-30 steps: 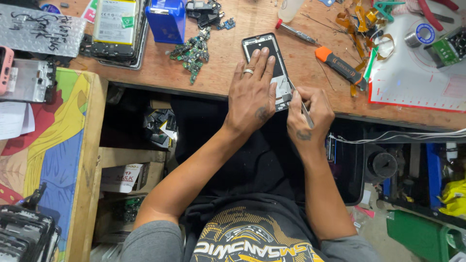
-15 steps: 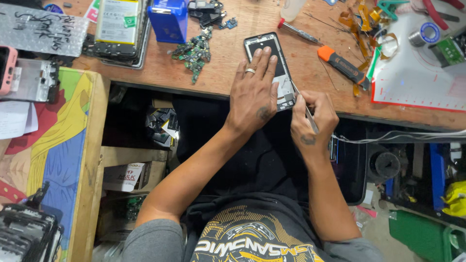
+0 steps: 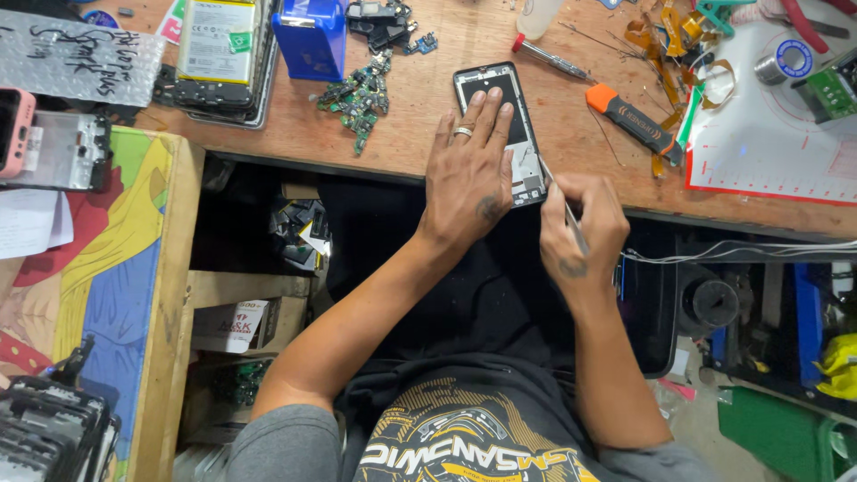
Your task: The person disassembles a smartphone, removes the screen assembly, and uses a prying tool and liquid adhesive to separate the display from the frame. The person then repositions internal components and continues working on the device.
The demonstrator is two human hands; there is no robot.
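An opened phone [image 3: 493, 87] with a black frame lies on the wooden workbench [image 3: 420, 98] near its front edge. My left hand [image 3: 469, 170], a ring on one finger, lies flat on the phone and pins it down. My right hand [image 3: 580, 223] grips thin metal tweezers [image 3: 562, 201], their tip at the phone's lower right corner.
An orange-and-black pry tool [image 3: 636, 123], a screwdriver [image 3: 549, 55], small circuit boards [image 3: 357, 94], a blue box [image 3: 312, 36] and another opened phone [image 3: 219, 49] lie on the bench. A white mat [image 3: 777, 134] is at right, a painted side table [image 3: 98, 259] at left.
My hands and the phone stay almost where they were. The right hand has shifted slightly at the phone's lower right corner.
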